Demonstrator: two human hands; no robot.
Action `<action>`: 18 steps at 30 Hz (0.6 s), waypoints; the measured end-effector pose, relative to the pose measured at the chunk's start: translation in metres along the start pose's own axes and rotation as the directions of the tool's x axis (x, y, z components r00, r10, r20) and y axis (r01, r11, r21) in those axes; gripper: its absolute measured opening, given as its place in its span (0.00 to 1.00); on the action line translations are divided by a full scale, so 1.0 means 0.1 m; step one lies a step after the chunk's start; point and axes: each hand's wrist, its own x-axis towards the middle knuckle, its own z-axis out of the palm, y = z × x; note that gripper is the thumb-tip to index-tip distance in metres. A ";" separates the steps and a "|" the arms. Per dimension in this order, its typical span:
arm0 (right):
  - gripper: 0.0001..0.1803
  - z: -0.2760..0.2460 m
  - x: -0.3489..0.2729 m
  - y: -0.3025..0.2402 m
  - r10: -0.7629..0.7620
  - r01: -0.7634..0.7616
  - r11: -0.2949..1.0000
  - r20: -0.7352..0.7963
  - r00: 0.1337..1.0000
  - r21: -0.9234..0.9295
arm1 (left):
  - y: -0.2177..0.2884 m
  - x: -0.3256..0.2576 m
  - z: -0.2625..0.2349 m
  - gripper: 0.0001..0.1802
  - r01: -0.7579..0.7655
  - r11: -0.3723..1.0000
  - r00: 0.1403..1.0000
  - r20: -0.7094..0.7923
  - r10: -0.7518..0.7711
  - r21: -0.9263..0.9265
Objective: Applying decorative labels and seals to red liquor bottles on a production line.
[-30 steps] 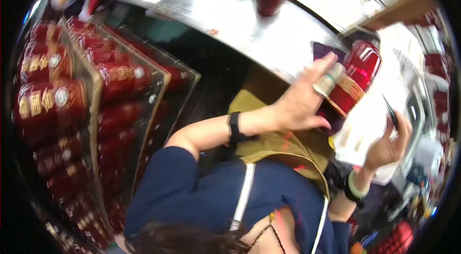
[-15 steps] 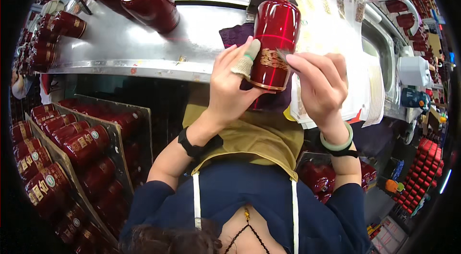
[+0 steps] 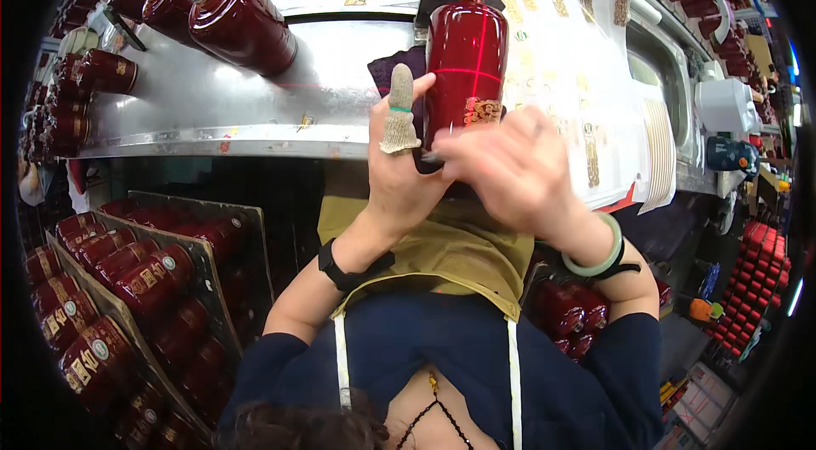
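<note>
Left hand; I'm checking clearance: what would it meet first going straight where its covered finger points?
Likely the dark cloth by the bottle, but, depth unclear, the left hand may pass above.

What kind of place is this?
Probably a bottle-decorating workshop: crossed red light lines fall on a red bottle in front of the person, white sheets with gold motifs lie beside it, and many more red bottles are stacked at lower left.
</note>
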 end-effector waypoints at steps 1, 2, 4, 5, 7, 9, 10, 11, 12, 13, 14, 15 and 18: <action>0.13 0.02 0.06 0.13 0.085 -0.088 0.995 -0.074 0.994 -0.040 | 0.01 -0.01 -0.01 0.58 -0.002 1.000 1.000 0.010 0.002 0.006; 0.12 0.03 0.11 0.26 0.166 -0.178 0.981 -0.151 0.975 -0.072 | 0.04 0.00 -0.03 0.58 -0.005 1.000 1.000 0.020 0.004 0.013; 0.14 -0.04 0.16 0.48 0.098 -0.179 0.955 -0.319 0.943 -0.236 | 0.07 0.03 -0.06 0.57 -0.040 0.999 0.999 0.036 0.039 0.029; 0.14 0.01 0.08 0.49 0.039 -0.116 0.962 -0.295 0.955 -0.248 | 0.05 0.02 -0.06 0.57 -0.055 0.998 0.998 0.037 0.054 0.039; 0.13 0.11 -0.06 0.31 -0.052 0.012 0.980 -0.198 0.979 -0.200 | 0.01 0.02 -0.09 0.57 -0.066 0.996 0.997 0.042 0.063 0.062; 0.13 0.10 -0.10 0.08 -0.104 0.105 0.994 -0.070 0.992 0.011 | -0.06 -0.06 -0.09 0.58 0.123 0.989 0.991 0.061 -0.119 -0.080; 0.13 0.08 -0.07 0.04 -0.098 0.100 0.993 -0.038 0.994 0.061 | -0.07 -0.06 -0.11 0.59 0.208 0.972 0.974 0.111 -0.195 -0.114; 0.12 0.08 0.04 0.15 0.045 -0.037 0.996 -0.101 0.994 0.083 | -0.04 -0.04 -0.09 0.58 0.115 0.993 0.990 0.081 -0.114 -0.003; 0.10 0.10 0.15 0.29 0.143 -0.131 0.989 -0.213 0.967 0.072 | 0.02 0.00 -0.09 0.58 0.027 0.992 0.998 0.062 -0.034 0.122; 0.10 0.10 0.19 0.51 0.136 -0.145 0.989 -0.299 0.945 -0.010 | 0.02 -0.01 -0.09 0.55 0.035 0.996 0.998 0.048 -0.039 0.080; 0.10 0.05 0.20 0.69 0.120 -0.168 0.981 -0.383 0.916 -0.095 | 0.00 -0.01 -0.08 0.55 0.026 0.997 0.998 0.053 -0.030 0.077; 0.09 0.05 0.18 0.76 0.069 -0.171 0.962 -0.417 0.906 -0.212 | -0.02 -0.01 -0.08 0.53 0.063 0.998 0.995 0.073 -0.064 0.019; 0.08 0.24 -0.04 0.44 -0.121 0.104 0.989 -0.174 0.977 -0.105 | -0.09 -0.03 -0.16 0.50 0.226 0.974 0.952 0.211 -0.222 0.005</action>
